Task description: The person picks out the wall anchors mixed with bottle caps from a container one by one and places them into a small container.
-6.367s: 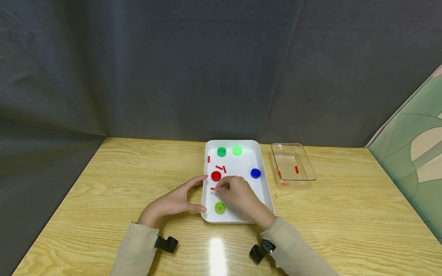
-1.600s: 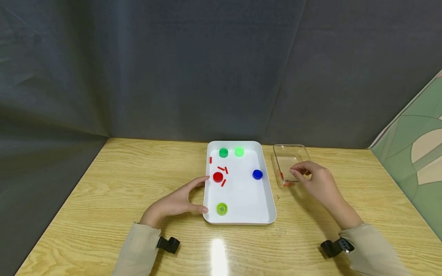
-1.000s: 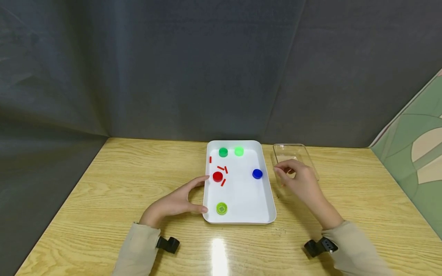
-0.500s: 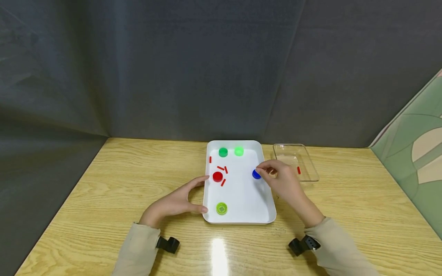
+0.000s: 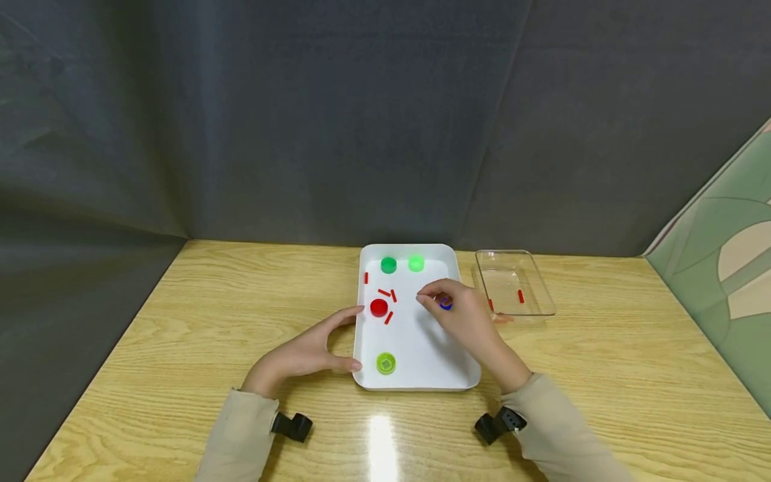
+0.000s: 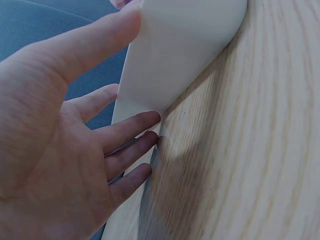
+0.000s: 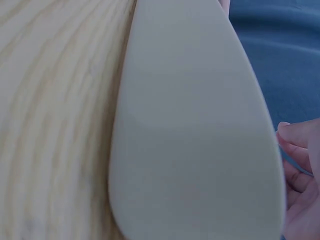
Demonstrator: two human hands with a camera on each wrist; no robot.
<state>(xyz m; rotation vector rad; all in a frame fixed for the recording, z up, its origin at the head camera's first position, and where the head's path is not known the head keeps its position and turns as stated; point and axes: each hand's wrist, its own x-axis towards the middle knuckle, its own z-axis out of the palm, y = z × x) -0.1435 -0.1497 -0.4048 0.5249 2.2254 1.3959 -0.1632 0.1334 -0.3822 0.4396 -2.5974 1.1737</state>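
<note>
A white tray (image 5: 421, 383) lies on the table with several short red strips (image 5: 388, 318) in it. My left hand (image 5: 299, 349) touches its left side, thumb and forefinger spread, the other fingertips against the outer wall in the left wrist view. My right hand (image 5: 460, 314) hovers above the tray's right half, thumb and forefinger tips close together, fingers loosely bent. Nothing shows between those tips. Beneath it a blue cap (image 5: 446, 305) is partly hidden. Nearest the strips sits a red cap (image 5: 379, 307). In the right wrist view the hand (image 7: 302, 170) is beyond the tray's wall.
A dark green cap (image 5: 388, 266) and a light green cap (image 5: 416, 263) sit at the tray's far end, a yellow-green cap (image 5: 386, 363) near its front. Right of the tray stands a clear box (image 5: 539, 281) with red strips inside. A dark curtain (image 5: 385, 120) hangs behind.
My right hand has moved left from over the clear box, past the blue cap, to above the tray. Earlier it was at a red strip near the red cap. The left hand has stayed put.
</note>
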